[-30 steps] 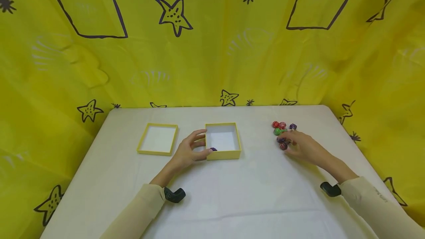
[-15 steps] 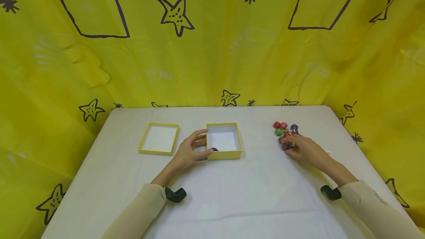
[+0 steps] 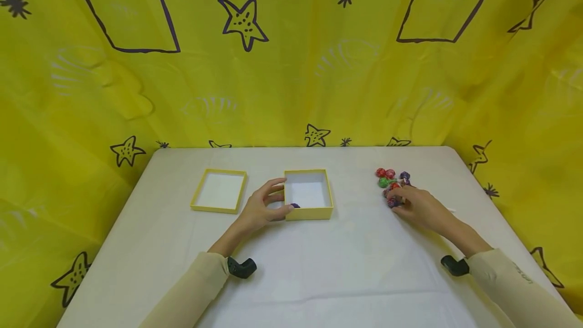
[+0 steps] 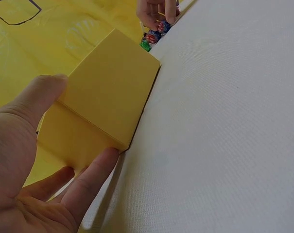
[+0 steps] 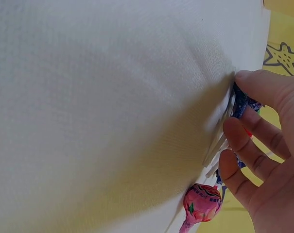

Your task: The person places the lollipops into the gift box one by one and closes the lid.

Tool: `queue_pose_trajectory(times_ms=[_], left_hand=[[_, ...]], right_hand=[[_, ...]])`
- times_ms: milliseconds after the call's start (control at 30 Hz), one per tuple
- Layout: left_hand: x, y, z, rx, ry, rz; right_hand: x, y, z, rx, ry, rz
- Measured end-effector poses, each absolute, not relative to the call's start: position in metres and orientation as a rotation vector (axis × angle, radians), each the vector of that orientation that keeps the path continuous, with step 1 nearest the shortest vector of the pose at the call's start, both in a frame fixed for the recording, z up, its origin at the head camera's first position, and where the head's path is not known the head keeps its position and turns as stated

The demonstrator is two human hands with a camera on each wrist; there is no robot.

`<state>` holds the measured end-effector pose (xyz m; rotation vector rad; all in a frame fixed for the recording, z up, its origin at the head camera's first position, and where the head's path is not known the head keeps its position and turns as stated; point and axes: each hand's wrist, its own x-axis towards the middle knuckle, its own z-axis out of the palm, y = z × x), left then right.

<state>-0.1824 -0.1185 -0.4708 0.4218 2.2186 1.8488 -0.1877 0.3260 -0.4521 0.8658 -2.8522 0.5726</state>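
Backdrop: yellow curtain (image 3: 282, 80), printed with dark starfish outlines. Surface: table under white cloth (image 3: 355, 262), lightly creased.

Item, yellow box (image 3: 309, 214): lidless, mid-table, base down. Probably light card, stiff-walled, apt to slide or dent under force; best steadied at a corner. Left hand (image 3: 259, 210) holds its left side, thumb at the near corner, fingers spread along the wall. One purple sweet (image 3: 295, 205) lies inside, near that corner.

Item, dark-blue lollipop (image 5: 240, 103): at the near edge of the cluster, right of the box. Right hand (image 3: 421, 209) appears to pinch it between thumb and forefinger, the gap between them narrow (firmness cannot be told). Likely light, hard-headed, slick in its wrapper; head or stick base should give the surest hold.

Neighbours: red lollipop (image 3: 380, 172), green lollipop (image 3: 382, 182) and purple lollipop (image 3: 405, 175), crowded beyond the fingers; pink lollipop (image 5: 202, 201), beside the lower fingers. Packed heads and crossing sticks could snag.

Also: shallow yellow lid (image 3: 220, 191), hollow side up, left of the box. Obstacle between cluster and box interior: the right wall.
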Motion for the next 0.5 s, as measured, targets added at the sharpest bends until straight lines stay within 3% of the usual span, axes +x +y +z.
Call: queue_pose_trajectory(times_ms=[500], left_hand=[[-0.1818,-0.1176,-0.4711,0.434,2.254,1.83]], right_hand=[[-0.1901,0.3288,-0.45,0.896,-2.882,0.584]])
